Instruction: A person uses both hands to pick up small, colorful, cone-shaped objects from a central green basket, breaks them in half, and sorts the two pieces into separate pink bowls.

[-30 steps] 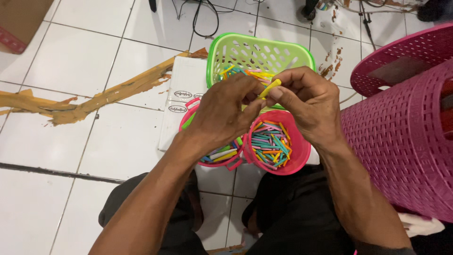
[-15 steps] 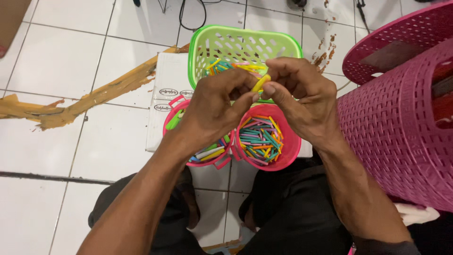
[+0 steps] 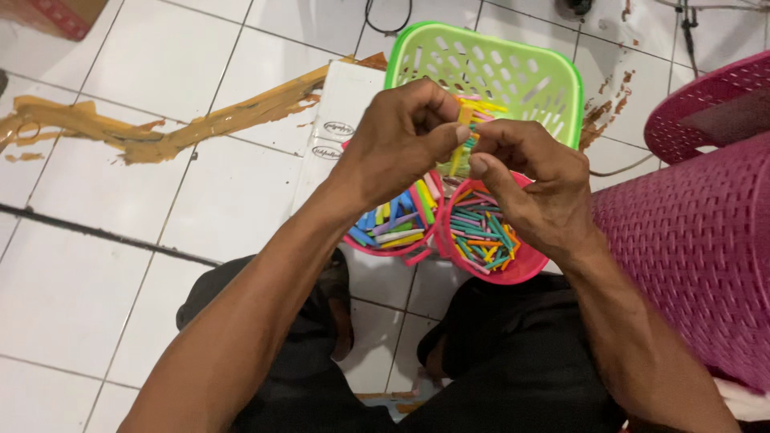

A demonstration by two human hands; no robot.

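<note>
Two hands — left hand (image 3: 401, 140) and right hand (image 3: 533, 188) — pinch one yellow stick (image 3: 459, 144); green basket (image 3: 489, 68) at twelve o'clock, pink bowls (image 3: 513, 269) beneath.

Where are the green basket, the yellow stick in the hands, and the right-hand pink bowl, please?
green basket (image 3: 513, 60), head view, back mesh wall.
yellow stick (image 3: 459, 151), head view, mid-length.
right-hand pink bowl (image 3: 523, 271), head view, near rim.

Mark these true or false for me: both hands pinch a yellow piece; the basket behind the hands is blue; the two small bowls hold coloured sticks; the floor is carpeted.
1. Both the left hand and the right hand pinch a small yellow piece: true.
2. The basket behind the hands is blue: false, it is green.
3. The two small pink bowls hold coloured sticks: true.
4. The floor is carpeted: false, it is white tile.
</note>
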